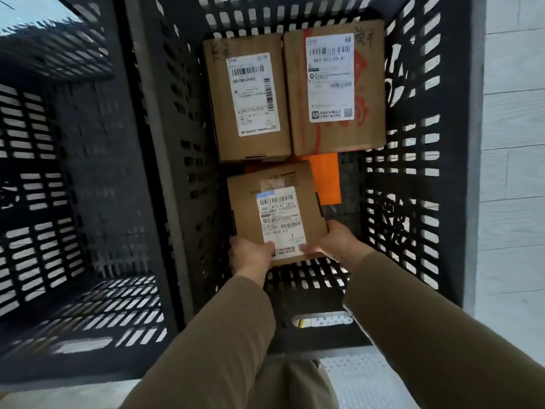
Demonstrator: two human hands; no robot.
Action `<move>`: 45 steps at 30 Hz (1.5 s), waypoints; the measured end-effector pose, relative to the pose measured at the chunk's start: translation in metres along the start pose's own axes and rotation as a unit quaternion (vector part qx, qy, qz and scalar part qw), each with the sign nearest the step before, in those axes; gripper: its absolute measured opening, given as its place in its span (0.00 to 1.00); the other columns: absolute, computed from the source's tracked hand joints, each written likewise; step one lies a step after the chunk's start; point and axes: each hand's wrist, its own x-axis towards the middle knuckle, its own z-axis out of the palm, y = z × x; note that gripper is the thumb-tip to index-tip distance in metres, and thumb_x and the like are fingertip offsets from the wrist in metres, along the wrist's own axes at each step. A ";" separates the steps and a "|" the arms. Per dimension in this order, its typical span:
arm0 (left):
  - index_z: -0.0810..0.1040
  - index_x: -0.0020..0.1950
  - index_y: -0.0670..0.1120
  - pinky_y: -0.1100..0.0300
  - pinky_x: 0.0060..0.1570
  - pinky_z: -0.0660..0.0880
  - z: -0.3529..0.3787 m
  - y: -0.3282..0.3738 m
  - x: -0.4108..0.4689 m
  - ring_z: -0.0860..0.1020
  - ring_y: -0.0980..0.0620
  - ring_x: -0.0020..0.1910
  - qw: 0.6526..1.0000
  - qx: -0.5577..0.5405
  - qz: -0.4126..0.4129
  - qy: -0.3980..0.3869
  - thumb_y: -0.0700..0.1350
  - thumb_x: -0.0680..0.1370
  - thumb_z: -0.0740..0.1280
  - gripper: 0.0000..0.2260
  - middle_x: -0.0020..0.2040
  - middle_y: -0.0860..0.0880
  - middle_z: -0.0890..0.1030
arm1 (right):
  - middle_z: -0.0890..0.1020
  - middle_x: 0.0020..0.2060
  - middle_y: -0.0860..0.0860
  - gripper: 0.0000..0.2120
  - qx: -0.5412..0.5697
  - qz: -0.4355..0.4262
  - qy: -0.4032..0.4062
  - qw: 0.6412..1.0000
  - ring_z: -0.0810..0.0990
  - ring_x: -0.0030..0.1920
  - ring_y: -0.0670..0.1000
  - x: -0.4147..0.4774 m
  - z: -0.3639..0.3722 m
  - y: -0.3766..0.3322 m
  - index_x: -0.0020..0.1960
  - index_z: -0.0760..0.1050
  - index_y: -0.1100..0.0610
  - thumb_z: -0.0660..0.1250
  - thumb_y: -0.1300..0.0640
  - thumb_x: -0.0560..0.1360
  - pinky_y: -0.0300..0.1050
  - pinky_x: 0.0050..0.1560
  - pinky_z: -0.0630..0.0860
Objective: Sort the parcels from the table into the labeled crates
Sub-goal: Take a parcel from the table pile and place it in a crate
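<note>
Right crate (413, 184): black moulded plastic, slotted walls, matt. Left crate (97, 160): same plastic, same dull finish. Front parcel (244, 202): brown cardboard, matt, with a patch of clear glossy tape (274, 184) near the top. Back left parcel (218, 113) and back right parcel (297, 119): plain matt cardboard too. Labels (280, 222): white paper, smooth, slight sheen. Orange sheet (327, 178): flat, matt. Sleeves (413, 335): olive cloth, matt.

Floor (513, 202): pale, plank-patterned. Bears two dark slotted crates, side by side and touching.
Left crate (73, 202): slotted walls and base.
Right crate (413, 172): two cardboard parcels, labels up, side by side at the far wall, namely left parcel (250, 93) and right parcel (333, 84); orange sheet (327, 178) showing below their near edges.
</note>
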 end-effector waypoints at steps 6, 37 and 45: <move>0.64 0.67 0.39 0.47 0.60 0.74 0.009 -0.006 0.027 0.74 0.40 0.61 1.000 0.002 -0.022 0.012 0.45 0.73 0.70 0.26 0.64 0.40 0.72 | 0.77 0.59 0.57 0.32 -0.037 0.011 -0.004 0.999 0.75 0.61 0.58 0.026 0.014 0.000 0.63 0.67 0.63 0.78 0.66 0.63 0.55 0.63 0.73; 0.76 0.61 0.41 0.56 0.56 0.74 0.014 -0.007 0.030 0.77 0.44 0.57 0.996 -0.039 -0.077 -0.038 0.43 0.77 0.64 0.14 0.60 0.43 0.78 | 0.73 0.64 0.57 0.32 -0.057 0.012 -0.029 0.998 0.73 0.64 0.56 0.046 0.023 0.002 0.71 0.60 0.60 0.72 0.61 0.71 0.51 0.64 0.71; 0.75 0.57 0.42 0.59 0.47 0.72 -0.013 0.029 -0.034 0.77 0.46 0.50 0.995 -0.068 -0.021 -0.073 0.45 0.79 0.64 0.10 0.52 0.45 0.78 | 0.74 0.63 0.58 0.24 -0.071 -0.020 0.004 0.997 0.74 0.60 0.55 -0.018 -0.006 -0.016 0.69 0.65 0.64 0.67 0.59 0.75 0.46 0.58 0.71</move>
